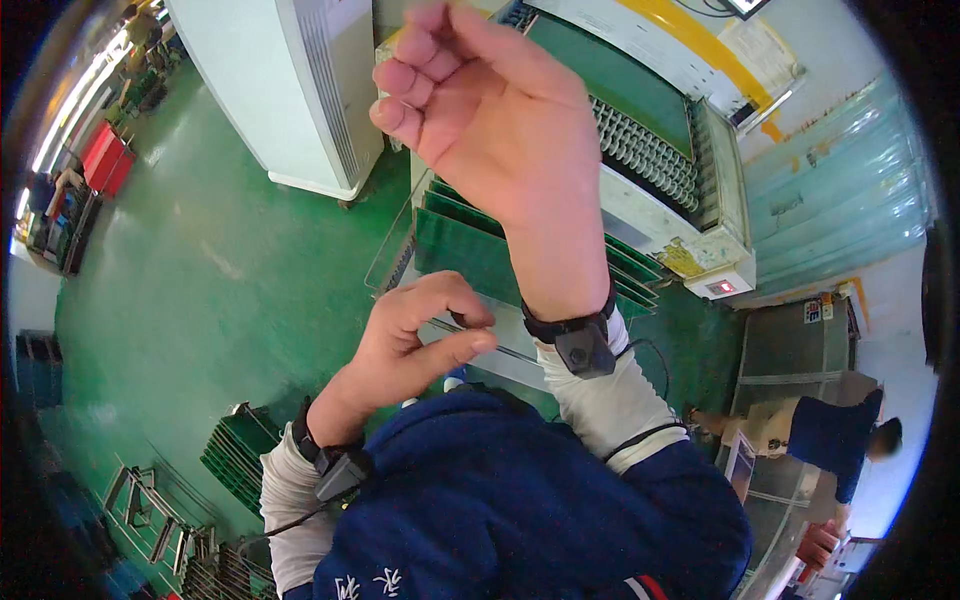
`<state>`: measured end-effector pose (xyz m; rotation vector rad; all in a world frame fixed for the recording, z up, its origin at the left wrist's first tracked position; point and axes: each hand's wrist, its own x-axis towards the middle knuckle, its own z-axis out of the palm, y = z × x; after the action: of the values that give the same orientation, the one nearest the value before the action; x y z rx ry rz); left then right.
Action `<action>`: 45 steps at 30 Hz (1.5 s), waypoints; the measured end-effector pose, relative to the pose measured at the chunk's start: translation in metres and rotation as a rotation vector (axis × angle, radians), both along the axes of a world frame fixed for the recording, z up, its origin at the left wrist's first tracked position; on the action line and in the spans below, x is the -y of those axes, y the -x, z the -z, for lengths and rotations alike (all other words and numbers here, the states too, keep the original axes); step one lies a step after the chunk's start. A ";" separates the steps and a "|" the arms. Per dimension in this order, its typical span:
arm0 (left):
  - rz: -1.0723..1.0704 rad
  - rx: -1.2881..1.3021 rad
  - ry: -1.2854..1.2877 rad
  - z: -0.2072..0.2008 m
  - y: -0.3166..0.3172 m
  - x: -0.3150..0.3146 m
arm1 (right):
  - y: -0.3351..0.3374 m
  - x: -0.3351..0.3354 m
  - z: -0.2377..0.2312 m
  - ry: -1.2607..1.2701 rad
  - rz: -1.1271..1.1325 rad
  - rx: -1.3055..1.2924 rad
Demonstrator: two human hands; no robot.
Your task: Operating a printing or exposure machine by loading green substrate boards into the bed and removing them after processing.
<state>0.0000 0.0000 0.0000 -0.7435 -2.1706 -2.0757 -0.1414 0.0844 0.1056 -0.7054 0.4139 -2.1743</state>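
Observation:
My right hand (500, 120) is raised in front of the conveyor machine, palm toward me, with its fingers loosely bent. The palm is bare; the tips of the thumb and forefinger lie at the upper edge of the picture. Lower and to the left is my left hand (410, 335), its fingers curved and a small gap between thumb and forefinger. Nothing shows in it. Behind both hands stands a rack of upright green panels (455, 240), partly hidden by my right forearm. Each wrist carries a black strap with a small dark device (585, 350).
The machine has rows of rollers (645, 150) and a green panel (610, 70) on top. A tall white cabinet (260, 80) stands ahead left. More green panels (240, 450) and metal frames (150, 510) are at lower left. Another person (830, 435) is at right, beside a metal cabinet (790, 350).

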 end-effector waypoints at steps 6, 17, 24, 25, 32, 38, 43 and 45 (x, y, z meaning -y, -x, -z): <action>-0.185 -0.160 0.036 -0.015 0.005 -0.022 | -0.019 -0.010 -0.024 0.118 -0.025 -0.145; -0.009 0.104 -0.339 -0.004 -0.001 -0.042 | -0.016 0.003 -0.017 0.231 -0.141 -0.173; 0.055 0.168 -0.349 -0.010 -0.001 -0.051 | -0.026 0.007 -0.012 0.109 -0.060 -0.141; 0.049 0.193 -0.371 -0.010 -0.002 -0.053 | -0.021 0.011 -0.006 0.109 -0.072 -0.170; 0.002 0.283 -0.378 -0.011 -0.006 -0.047 | -0.038 0.026 0.000 0.058 0.163 -0.164; 0.006 0.334 -0.408 -0.013 -0.001 -0.058 | -0.040 0.018 -0.004 0.057 0.184 -0.155; -0.059 0.396 -0.444 -0.018 -0.006 -0.053 | -0.038 0.019 -0.003 0.082 0.159 -0.151; -0.042 0.415 -0.471 -0.020 -0.007 -0.052 | -0.037 0.017 -0.001 0.085 0.151 -0.135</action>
<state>0.0070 0.0525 0.0200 -0.2320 -1.6932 -2.7565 -0.1047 0.0670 0.1071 -0.8972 0.4603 -2.3039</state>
